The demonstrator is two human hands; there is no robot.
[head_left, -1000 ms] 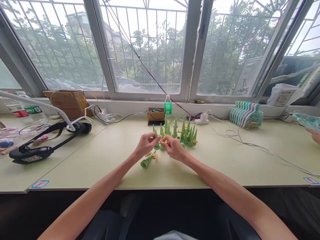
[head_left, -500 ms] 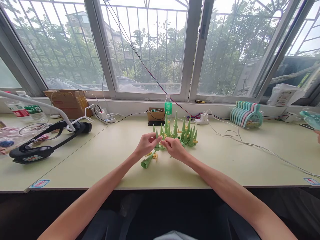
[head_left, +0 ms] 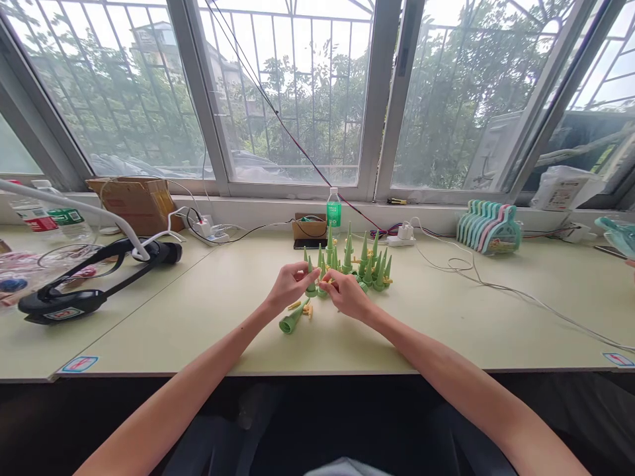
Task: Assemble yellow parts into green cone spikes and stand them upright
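Observation:
My left hand (head_left: 288, 285) and my right hand (head_left: 347, 295) meet over the middle of the pale green table (head_left: 446, 324), fingertips pinched together on a small yellow plastic piece (head_left: 326, 282). Just behind them stands a cluster of several upright green cone spikes (head_left: 364, 261). One green cone (head_left: 292, 318) lies on its side below my left hand, with small yellow parts (head_left: 307, 309) beside it.
A green-labelled water bottle (head_left: 333, 210) and a small cardboard box (head_left: 308, 227) stand behind the cones. A black headset (head_left: 89, 284) and a brown box (head_left: 136, 201) lie left. Pastel hangers (head_left: 489, 228), cables and a power strip (head_left: 403, 236) are right. Another person's hand (head_left: 629, 263) shows at the right edge.
My hands stay together at the same spot, with only small finger movements on the yellow piece. The other person's hand at the right edge has drawn back almost out of view.

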